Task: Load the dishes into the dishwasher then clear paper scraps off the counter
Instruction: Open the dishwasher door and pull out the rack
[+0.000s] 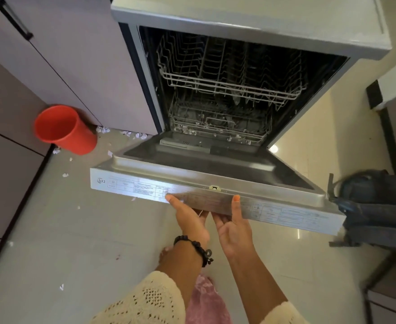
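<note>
The dishwasher stands in front of me with its steel door swung down partway. Both my hands grip the door's top edge from below, thumbs on the front strip. My left hand wears a black bead bracelet; my right hand is just beside it. Inside, the upper wire rack and the lower wire rack hold no dishes that I can see. Small white paper scraps lie on the floor at the left and in the lower rack's front.
A red plastic bin stands on the floor left of the dishwasher, against grey cabinets. A dark blue bag sits by the door's right corner. Another cabinet edge rises at the right. Glossy floor tiles surround me.
</note>
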